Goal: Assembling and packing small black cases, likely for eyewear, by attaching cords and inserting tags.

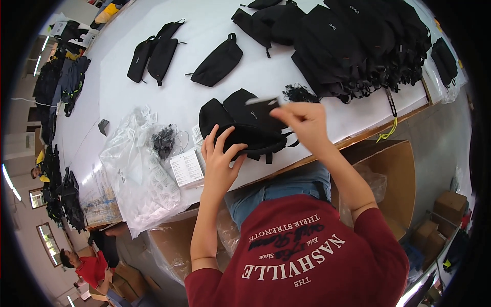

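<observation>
A black waist bag lies on the white table near its front edge. My left hand rests on the bag's near side, fingers spread over its opening. Above the bag's right end, my right hand is raised and pinches a small dark card or tag, which is blurred. A small bundle of black cords sits just behind my right hand.
A big stack of black bags fills the table's back right. Several single black bags lie further back. Clear plastic bags, a white leaflet and a cord bundle lie left. An open cardboard box stands below the table.
</observation>
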The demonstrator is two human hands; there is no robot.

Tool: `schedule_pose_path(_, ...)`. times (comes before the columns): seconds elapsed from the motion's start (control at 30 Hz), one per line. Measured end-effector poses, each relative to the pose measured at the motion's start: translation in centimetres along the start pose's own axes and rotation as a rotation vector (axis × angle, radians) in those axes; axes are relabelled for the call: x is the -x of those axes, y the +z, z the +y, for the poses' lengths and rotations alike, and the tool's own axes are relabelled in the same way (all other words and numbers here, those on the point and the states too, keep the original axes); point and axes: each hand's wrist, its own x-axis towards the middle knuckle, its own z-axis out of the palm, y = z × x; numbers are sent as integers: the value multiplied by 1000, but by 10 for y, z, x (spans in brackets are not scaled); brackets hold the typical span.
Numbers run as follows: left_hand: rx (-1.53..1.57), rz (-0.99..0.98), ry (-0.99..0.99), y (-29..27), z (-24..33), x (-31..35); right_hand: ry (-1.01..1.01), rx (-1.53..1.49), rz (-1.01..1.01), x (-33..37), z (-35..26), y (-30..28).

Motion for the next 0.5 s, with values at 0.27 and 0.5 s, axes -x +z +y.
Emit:
schedule_pose_path(0.27, 298, 310, 22, 27, -7, 10, -537, 764, -557, 4, 32, 35)
schedule_pose_path(0.5, -10, 150, 62, 13, -12, 5, -547, 730, -783, 0, 16, 16)
